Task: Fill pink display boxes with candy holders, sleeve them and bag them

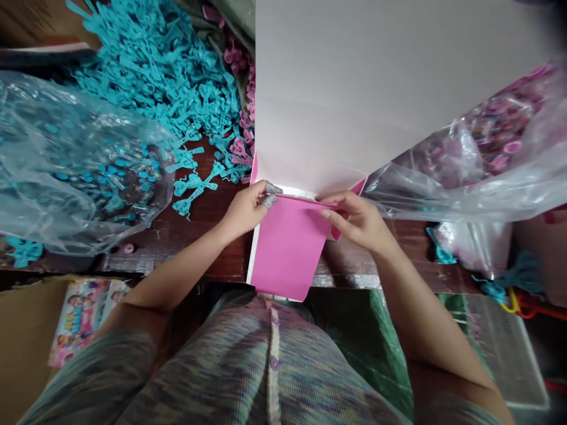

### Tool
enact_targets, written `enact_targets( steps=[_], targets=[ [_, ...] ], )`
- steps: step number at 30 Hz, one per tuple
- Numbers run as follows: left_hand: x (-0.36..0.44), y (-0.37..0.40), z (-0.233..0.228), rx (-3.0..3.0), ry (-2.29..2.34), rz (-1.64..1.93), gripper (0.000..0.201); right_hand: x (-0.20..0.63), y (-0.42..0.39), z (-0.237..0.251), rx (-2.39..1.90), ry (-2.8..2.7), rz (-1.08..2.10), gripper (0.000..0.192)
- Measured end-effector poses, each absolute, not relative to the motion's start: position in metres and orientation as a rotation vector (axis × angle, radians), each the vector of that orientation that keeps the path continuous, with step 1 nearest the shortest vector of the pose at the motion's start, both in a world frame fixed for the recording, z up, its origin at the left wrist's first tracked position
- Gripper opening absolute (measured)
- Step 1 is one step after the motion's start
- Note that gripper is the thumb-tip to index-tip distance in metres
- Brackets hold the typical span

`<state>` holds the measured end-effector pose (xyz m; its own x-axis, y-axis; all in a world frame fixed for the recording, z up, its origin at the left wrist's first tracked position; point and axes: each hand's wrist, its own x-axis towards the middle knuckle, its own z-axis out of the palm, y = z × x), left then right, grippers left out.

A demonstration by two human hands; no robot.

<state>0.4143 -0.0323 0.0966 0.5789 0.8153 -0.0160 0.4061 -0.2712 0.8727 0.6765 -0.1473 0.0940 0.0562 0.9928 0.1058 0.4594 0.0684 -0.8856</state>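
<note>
A cardboard box (287, 248), pink outside and white inside, lies partly unfolded at the table's front edge, one pink panel hanging toward my body. Its large white panel (336, 94) rises away behind the fold. My left hand (248, 206), with grey wrapping on the thumb and a fingertip, pinches the left end of the pink panel's upper edge. At the right end of that edge, my right hand (354, 219) grips the panel between thumb and fingers. Small pink side flaps show beside both hands. The inside of the fold is mostly hidden.
Turquoise plastic pieces (163, 77) are heaped at the back left, with pink pieces (241, 141) beside them. A clear bag (84, 171) of blue-capped items lies left; another bag (478, 159) of pink items is right. A printed box (82, 313) sits in a carton below left.
</note>
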Motion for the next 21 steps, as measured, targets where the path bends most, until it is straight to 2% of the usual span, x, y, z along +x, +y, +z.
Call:
enact_targets(
  steps=[3,5,7,12,17,21],
  targets=[
    [0.414,-0.084,0.117,2.138,1.221,0.691,0.021,0.678,-0.133,0.101,-1.662,-1.399,0.832,0.048],
    [0.42,-0.118,0.123,2.12,1.055,0.631,0.022,0.68,-0.122,0.106,-1.726,-1.385,0.861,0.055],
    [0.433,-0.138,0.121,1.825,0.867,0.523,0.02,0.683,-0.114,0.112,-1.71,-1.429,0.989,0.059],
    [0.459,-0.131,0.118,1.038,0.989,0.449,0.012,0.688,-0.11,0.134,-1.416,-1.736,1.279,0.06],
    [0.468,-0.128,0.138,0.744,1.096,0.447,0.028,0.687,-0.116,0.162,-1.322,-1.92,1.326,0.051],
    [0.471,-0.131,0.144,0.667,1.145,0.506,0.024,0.683,-0.119,0.167,-1.413,-1.828,1.376,0.056]
  ],
)
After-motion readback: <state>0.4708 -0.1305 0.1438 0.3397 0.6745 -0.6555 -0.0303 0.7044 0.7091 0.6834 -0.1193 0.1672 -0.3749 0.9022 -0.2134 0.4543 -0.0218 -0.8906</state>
